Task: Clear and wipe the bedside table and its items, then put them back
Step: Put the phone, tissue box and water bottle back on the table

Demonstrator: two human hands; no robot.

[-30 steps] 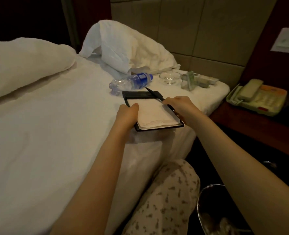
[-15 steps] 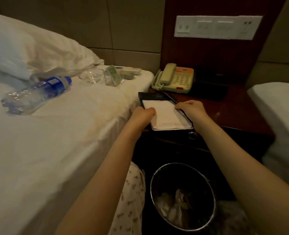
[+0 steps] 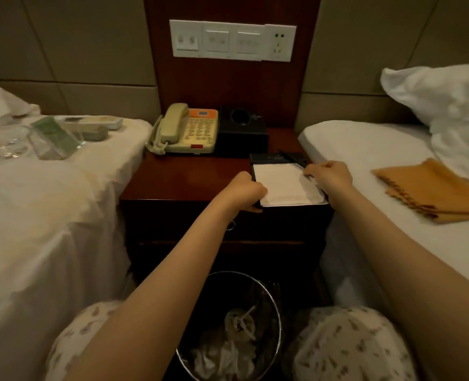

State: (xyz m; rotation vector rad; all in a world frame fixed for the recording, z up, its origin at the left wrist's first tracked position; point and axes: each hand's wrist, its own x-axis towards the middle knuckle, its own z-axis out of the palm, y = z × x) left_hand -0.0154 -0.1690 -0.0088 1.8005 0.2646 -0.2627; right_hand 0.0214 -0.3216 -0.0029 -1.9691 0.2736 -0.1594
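A black notepad holder point(image 3: 283, 185) with white paper and a pen lies at the front right corner of the dark wooden bedside table point(image 3: 184, 180). My left hand point(image 3: 245, 192) grips its left edge, and my right hand point(image 3: 328, 174) grips its right edge. A beige telephone point(image 3: 186, 130) and a black tissue box point(image 3: 241, 130) stand at the back of the table. On the left bed lie a glass ashtray point(image 3: 3, 145), a clear card stand point(image 3: 53, 140) and two remotes point(image 3: 96, 127). An orange cloth point(image 3: 431, 188) lies folded on the right bed.
A waste bin point(image 3: 228, 328) with crumpled rubbish stands on the floor between my knees, in front of the table. A switch panel point(image 3: 233, 41) is on the wall above. White beds flank the table, with a pillow point(image 3: 445, 97) on the right one.
Both hands carried the notepad holder from the left bed across to the bedside table's front right corner. My view swung right, so the water bottle left the frame.
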